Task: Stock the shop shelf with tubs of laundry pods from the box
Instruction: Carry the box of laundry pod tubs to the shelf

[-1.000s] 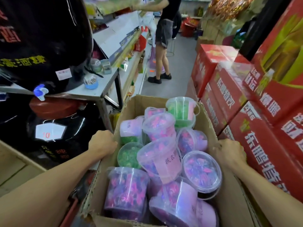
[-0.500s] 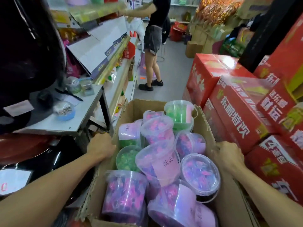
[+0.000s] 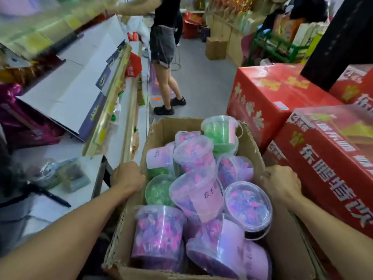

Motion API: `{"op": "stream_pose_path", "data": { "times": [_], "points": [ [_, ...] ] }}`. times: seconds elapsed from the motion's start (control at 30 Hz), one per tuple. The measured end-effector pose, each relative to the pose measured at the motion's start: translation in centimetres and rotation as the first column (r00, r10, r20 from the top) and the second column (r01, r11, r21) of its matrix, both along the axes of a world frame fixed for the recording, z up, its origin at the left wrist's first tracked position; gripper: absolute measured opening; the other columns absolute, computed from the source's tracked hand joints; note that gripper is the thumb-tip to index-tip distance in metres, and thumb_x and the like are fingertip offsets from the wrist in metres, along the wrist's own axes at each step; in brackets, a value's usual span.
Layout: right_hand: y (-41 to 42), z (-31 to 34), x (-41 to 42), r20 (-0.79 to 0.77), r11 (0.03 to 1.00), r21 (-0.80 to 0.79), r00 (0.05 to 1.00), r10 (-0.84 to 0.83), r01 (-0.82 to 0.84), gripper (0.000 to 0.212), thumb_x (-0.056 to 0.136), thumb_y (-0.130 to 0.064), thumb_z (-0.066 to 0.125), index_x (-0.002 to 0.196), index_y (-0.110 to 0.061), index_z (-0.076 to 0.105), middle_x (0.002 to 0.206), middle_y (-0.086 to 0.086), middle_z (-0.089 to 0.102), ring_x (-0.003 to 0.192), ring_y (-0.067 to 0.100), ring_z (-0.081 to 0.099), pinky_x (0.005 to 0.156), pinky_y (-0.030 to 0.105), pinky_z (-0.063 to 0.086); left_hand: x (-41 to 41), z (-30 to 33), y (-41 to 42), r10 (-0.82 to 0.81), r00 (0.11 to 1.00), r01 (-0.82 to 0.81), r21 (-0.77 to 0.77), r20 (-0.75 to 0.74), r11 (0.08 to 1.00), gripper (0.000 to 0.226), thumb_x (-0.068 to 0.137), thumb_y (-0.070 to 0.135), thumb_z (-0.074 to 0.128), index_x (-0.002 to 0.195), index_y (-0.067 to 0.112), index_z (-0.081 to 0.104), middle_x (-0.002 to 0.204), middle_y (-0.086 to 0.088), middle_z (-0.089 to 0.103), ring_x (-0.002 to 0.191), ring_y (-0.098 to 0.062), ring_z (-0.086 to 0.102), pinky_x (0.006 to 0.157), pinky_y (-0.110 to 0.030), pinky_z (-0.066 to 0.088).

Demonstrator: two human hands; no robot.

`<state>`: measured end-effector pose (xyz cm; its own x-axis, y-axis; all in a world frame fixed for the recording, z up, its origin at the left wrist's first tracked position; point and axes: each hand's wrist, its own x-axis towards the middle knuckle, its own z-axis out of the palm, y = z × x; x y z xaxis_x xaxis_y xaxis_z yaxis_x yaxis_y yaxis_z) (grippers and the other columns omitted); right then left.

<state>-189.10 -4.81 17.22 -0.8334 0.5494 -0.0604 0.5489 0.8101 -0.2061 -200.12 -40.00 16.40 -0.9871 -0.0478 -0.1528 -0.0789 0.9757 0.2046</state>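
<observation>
Cardboard box (image 3: pixel 252 142), probably heavy with pod tubs (image 3: pixel 198 196); left hand (image 3: pixel 127 178) and right hand (image 3: pixel 280 186) grip its soft side walls, better supported underneath.

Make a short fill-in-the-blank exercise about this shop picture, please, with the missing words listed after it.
1. Both hands grip the sides of a ____ box.
2. The left hand grips the box's left wall; the ____ hand grips the opposite wall.
3. The tub at the box's far end holds ____ pods.
4. The stacked cartons right of the box are ____.

Missing words: cardboard; right; green; red
</observation>
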Motion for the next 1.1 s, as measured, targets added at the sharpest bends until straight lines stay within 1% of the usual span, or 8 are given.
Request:
{"op": "stream_pose_path", "data": {
  "times": [0.17,0.3,0.43,0.53,0.67,0.8,1.03,1.1],
  "points": [
    [0.3,1.6,-4.9,-0.025,1.0,0.015,1.0,-0.004,0.004,0.017,0.081,-0.026,0.056,0.087,-0.016,0.068,0.1,0.018,0.065,0.096,0.041,0.059,0.079,0.037,0.047,-5.4,0.7,0.1,-0.002,1.0,0.003,0.044,-0.018,0.999,0.018,0.077,0.021,0.061,0.085,0.006,0.068,0.095,-0.019,0.067,0.088,-0.036,0.063,0.064,-0.027,0.042],
    [1.2,2.0,-9.4,-0.054,1.0,0.017,0.998,0.02,-0.02,0.013,0.081,-0.024,0.058,0.079,-0.014,0.066,0.095,0.018,0.066,0.093,0.042,0.059,0.076,0.037,0.047,-9.3,0.6,0.4,0.005,1.0,-0.003,0.068,-0.03,0.998,0.016,0.077,0.022,0.061,0.084,0.008,0.066,0.096,-0.018,0.066,0.089,-0.037,0.062,0.065,-0.029,0.042],
    [2.5,1.0,-15.0,-0.05,0.998,0.002,0.997,0.055,-0.055,0.015,0.08,-0.025,0.059,0.084,-0.012,0.067,0.096,0.018,0.066,0.093,0.041,0.061,0.073,0.035,0.046,-14.0,-0.2,1.0,0.007,0.999,-0.006,0.059,-0.034,0.998,0.012,0.077,0.023,0.061,0.076,0.011,0.06,0.095,-0.019,0.066,0.089,-0.038,0.061,0.065,-0.031,0.042],
    [3.7,-0.1,-19.7,-0.055,0.996,-0.008,0.995,0.083,-0.084,0.015,0.079,-0.024,0.06,0.08,-0.011,0.066,0.091,0.019,0.066,0.09,0.041,0.061,0.069,0.033,0.042,-18.0,-1.1,2.0,0.032,0.998,-0.031,0.027,-0.046,0.999,0.02,0.078,0.024,0.063,0.085,0.005,0.063,0.102,-0.021,0.065,0.096,-0.039,0.06,0.068,-0.031,0.042],
    [5.9,-1.2,-26.4,-0.052,0.993,-0.038,0.992,0.112,-0.114,0.016,0.079,-0.024,0.059,0.074,-0.01,0.066,0.084,0.019,0.066,0.083,0.041,0.062,0.066,0.034,0.044,-23.1,-1.8,3.8,0.069,0.997,-0.069,-0.018,-0.018,0.997,0.027,0.079,0.027,0.063,0.092,0.003,0.064,0.104,-0.02,0.064,0.098,-0.038,0.06,0.072,-0.034,0.046],
    [7.5,-1.7,-32.8,-0.053,0.986,-0.053,0.986,0.158,-0.161,0.018,0.079,-0.028,0.061,0.073,-0.012,0.067,0.081,0.017,0.066,0.079,0.039,0.063,0.066,0.034,0.047,-27.2,-2.2,5.2,0.121,0.993,-0.121,-0.033,-0.003,0.992,0.028,0.08,0.028,0.061,0.093,0.004,0.063,0.103,-0.019,0.065,0.096,-0.037,0.06,0.068,-0.032,0.043],
    [8.8,-2.4,-42.3,-0.052,0.976,-0.075,0.978,0.203,-0.206,0.024,0.082,-0.038,0.059,0.087,-0.018,0.071,0.091,0.02,0.068,0.087,0.041,0.062,0.069,0.033,0.044,-34.2,-2.5,6.0,0.164,0.986,-0.164,-0.024,0.007,0.986,0.028,0.079,0.028,0.062,0.09,0.004,0.064,0.098,-0.019,0.066,0.091,-0.037,0.062,0.068,-0.033,0.048],
    [8.8,-2.7,-44.9,-0.051,0.972,-0.083,0.975,0.215,-0.219,0.022,0.082,-0.038,0.059,0.084,-0.019,0.07,0.091,0.018,0.068,0.087,0.04,0.062,0.067,0.031,0.041,-36.5,-2.8,6.0,0.174,0.985,-0.174,-0.026,0.02,0.985,0.027,0.079,0.028,0.061,0.091,0.004,0.064,0.099,-0.019,0.066,0.092,-0.037,0.062,0.068,-0.033,0.048]
  ]
}}
